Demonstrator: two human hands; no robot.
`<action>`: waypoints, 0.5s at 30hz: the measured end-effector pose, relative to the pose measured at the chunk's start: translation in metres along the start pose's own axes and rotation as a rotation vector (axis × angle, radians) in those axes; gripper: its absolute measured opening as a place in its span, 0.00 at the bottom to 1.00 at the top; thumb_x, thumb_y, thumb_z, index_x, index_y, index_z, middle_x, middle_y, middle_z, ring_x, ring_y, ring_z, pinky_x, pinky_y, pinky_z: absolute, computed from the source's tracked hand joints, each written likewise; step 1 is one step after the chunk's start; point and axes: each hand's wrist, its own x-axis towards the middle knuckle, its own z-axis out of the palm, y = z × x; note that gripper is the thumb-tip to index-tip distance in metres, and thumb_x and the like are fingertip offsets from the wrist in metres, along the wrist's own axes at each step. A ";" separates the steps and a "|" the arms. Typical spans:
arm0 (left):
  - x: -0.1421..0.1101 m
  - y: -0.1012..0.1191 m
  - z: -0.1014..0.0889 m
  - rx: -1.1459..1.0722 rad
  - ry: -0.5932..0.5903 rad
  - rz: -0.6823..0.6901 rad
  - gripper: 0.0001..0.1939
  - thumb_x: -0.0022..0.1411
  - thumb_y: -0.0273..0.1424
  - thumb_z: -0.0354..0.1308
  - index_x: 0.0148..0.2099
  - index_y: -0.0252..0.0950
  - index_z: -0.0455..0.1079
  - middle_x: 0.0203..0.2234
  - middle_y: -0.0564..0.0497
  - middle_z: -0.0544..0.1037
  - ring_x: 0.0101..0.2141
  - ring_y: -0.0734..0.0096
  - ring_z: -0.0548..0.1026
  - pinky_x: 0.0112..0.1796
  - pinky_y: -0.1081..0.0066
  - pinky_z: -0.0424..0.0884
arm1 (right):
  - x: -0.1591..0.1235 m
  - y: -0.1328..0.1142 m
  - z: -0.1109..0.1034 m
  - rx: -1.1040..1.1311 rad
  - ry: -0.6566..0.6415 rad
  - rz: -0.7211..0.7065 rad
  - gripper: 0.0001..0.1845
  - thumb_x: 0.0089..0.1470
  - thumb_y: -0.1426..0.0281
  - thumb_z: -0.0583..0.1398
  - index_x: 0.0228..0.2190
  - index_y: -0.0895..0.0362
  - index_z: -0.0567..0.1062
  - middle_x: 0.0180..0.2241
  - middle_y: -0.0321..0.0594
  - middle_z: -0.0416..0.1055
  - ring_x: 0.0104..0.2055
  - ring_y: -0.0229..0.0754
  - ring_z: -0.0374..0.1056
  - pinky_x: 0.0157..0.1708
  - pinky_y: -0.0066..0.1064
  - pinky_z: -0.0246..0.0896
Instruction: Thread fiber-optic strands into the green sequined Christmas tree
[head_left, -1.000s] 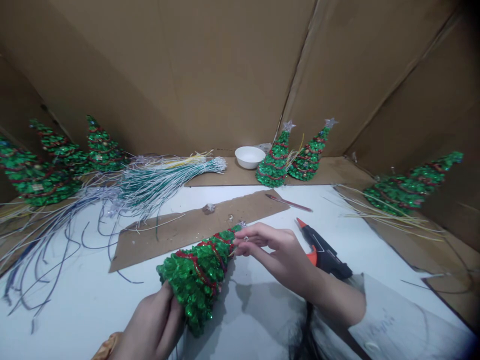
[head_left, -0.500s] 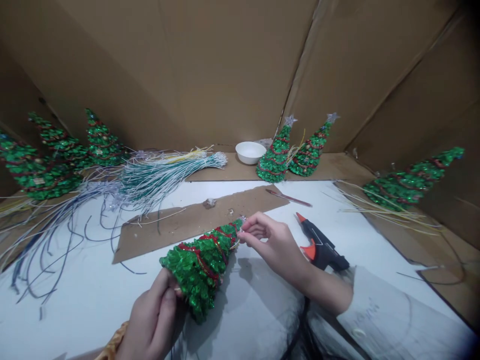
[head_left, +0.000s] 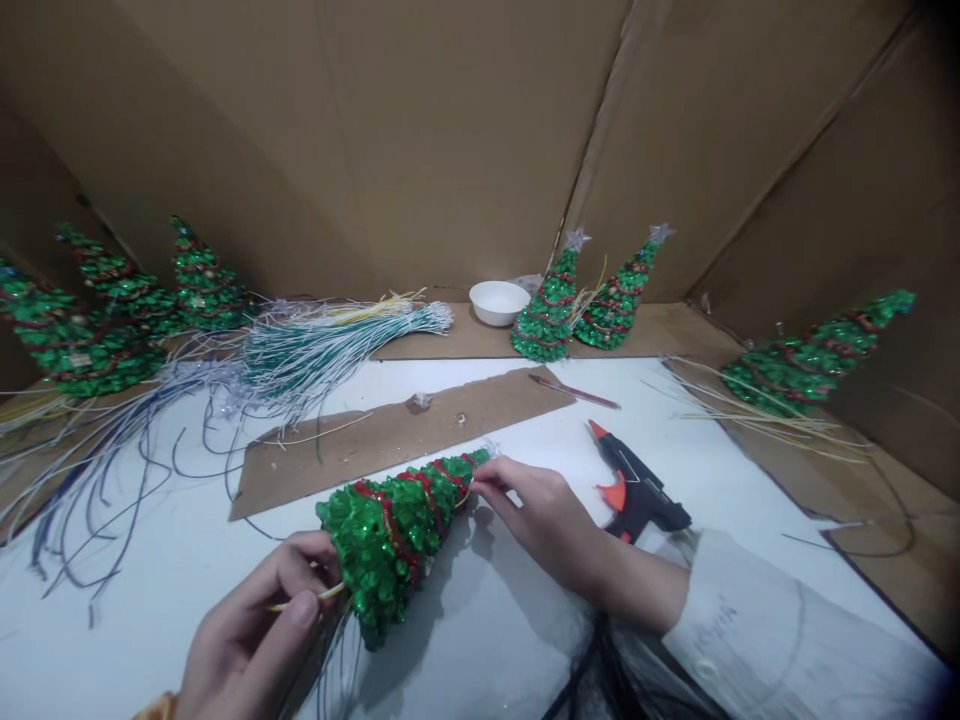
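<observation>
Cardboard walls (head_left: 450, 150) behind white table (head_left: 645, 380). Tree (head_left: 397, 530), tilted, lower centre. Left hand (head_left: 259, 620): thumb and forefinger pinch wire (head_left: 330, 593) at base. Right hand (head_left: 547, 515): fingertips pressed together near tip; item between unclear. Bowl (head_left: 498, 304), above centre: white interior visible.

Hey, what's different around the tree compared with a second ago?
The left hand has shifted left from the tree's base, its thumb drawn away, and a pale yellow wire now shows in its grip. The right hand stays by the tree's tip. The glue gun, pen and bowl stayed put.
</observation>
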 end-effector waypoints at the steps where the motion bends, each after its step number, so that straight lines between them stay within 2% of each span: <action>1: 0.001 0.002 0.000 -0.088 -0.018 -0.052 0.15 0.50 0.39 0.59 0.21 0.36 0.61 0.30 0.51 0.70 0.28 0.71 0.68 0.28 0.74 0.69 | -0.001 0.000 0.001 -0.006 0.000 -0.013 0.07 0.57 0.71 0.52 0.31 0.59 0.69 0.26 0.39 0.71 0.26 0.36 0.67 0.27 0.26 0.61; 4: 0.006 0.008 0.002 -0.329 -0.081 -0.195 0.15 0.50 0.37 0.60 0.21 0.37 0.58 0.24 0.54 0.70 0.22 0.75 0.66 0.24 0.77 0.67 | -0.002 -0.001 0.002 -0.006 0.007 -0.014 0.07 0.57 0.72 0.51 0.32 0.58 0.69 0.26 0.39 0.71 0.26 0.36 0.67 0.27 0.26 0.62; 9: 0.012 0.018 0.005 -0.418 -0.104 -0.427 0.09 0.50 0.34 0.59 0.27 0.37 0.62 0.15 0.57 0.66 0.17 0.77 0.63 0.20 0.78 0.64 | -0.005 -0.002 0.003 0.043 0.012 0.042 0.06 0.57 0.73 0.51 0.31 0.58 0.68 0.26 0.38 0.71 0.26 0.36 0.67 0.27 0.25 0.62; 11: 0.013 0.020 0.007 -0.448 -0.084 -0.441 0.07 0.52 0.33 0.58 0.29 0.37 0.63 0.15 0.58 0.64 0.16 0.79 0.61 0.19 0.78 0.64 | -0.006 -0.003 0.003 0.054 0.009 0.046 0.06 0.57 0.73 0.51 0.32 0.58 0.68 0.27 0.39 0.71 0.26 0.36 0.67 0.27 0.26 0.62; 15: 0.010 0.017 0.012 -0.361 -0.073 -0.273 0.12 0.58 0.37 0.52 0.26 0.37 0.61 0.18 0.56 0.63 0.18 0.78 0.61 0.20 0.75 0.65 | -0.009 -0.005 0.005 0.052 -0.018 0.060 0.06 0.57 0.73 0.50 0.32 0.57 0.66 0.27 0.40 0.71 0.28 0.38 0.68 0.28 0.27 0.63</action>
